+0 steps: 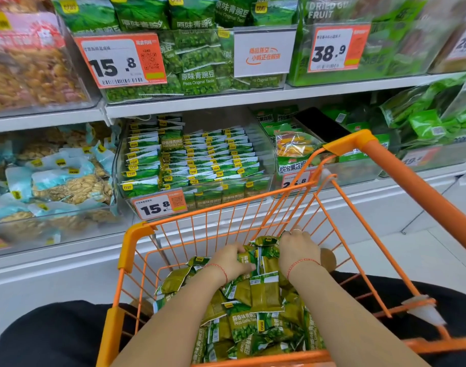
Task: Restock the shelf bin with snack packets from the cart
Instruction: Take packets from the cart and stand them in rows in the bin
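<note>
An orange wire cart (359, 144) stands in front of me, holding a heap of green garlic-pea snack packets (253, 321). Both my hands are down in the cart at its far end. My left hand (230, 256) grips a small bunch of packets (263, 254) from the left, and my right hand (298, 246) clasps the same bunch from the right and above. On the lower shelf behind the cart sits a clear shelf bin (253, 185) filled with rows of the same green packets (189, 157), with a 15.8 price tag (159, 206) on its front.
Clear bins of walnut packs (68, 181) stand to the left and mixed fruit chips (295, 152) to the right. The upper shelf holds green pea bins (195, 64) and price tags. White floor lies at the right of the cart.
</note>
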A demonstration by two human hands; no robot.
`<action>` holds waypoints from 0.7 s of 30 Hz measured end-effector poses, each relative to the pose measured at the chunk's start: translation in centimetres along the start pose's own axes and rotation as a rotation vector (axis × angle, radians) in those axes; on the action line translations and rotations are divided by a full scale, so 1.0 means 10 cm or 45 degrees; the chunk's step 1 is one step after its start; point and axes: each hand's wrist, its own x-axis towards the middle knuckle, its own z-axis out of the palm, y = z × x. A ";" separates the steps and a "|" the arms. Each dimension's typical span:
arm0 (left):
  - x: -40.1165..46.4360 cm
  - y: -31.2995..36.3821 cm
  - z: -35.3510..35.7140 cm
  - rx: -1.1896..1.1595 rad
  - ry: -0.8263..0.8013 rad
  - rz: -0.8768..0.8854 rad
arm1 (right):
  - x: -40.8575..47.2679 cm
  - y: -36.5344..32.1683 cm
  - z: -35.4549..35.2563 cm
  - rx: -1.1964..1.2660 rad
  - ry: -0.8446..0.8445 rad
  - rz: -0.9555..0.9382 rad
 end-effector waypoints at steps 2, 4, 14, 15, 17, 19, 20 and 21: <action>0.00 0.01 0.03 0.053 -0.036 -0.003 | 0.00 -0.01 0.01 -0.033 -0.030 -0.006; 0.01 0.01 0.00 0.089 -0.042 0.000 | 0.00 0.00 0.01 -0.033 -0.049 -0.005; -0.07 -0.03 -0.60 -0.180 -0.198 0.021 | 0.11 0.02 0.01 0.329 -0.062 0.059; -0.08 0.00 -0.67 -0.325 -0.223 0.031 | 0.13 0.03 0.00 0.391 -0.070 0.047; -0.12 0.03 -0.74 -0.614 -0.279 0.069 | 0.16 0.03 -0.02 0.581 -0.133 -0.006; -0.14 0.06 -0.72 -0.767 -0.338 0.111 | 0.15 0.00 -0.06 0.987 -0.279 -0.017; -0.14 0.07 -0.68 -0.831 -0.358 0.115 | 0.14 -0.02 -0.09 1.282 -0.412 0.045; -0.13 0.09 -0.64 -0.897 -0.362 0.110 | 0.11 -0.03 -0.13 1.588 -0.563 0.125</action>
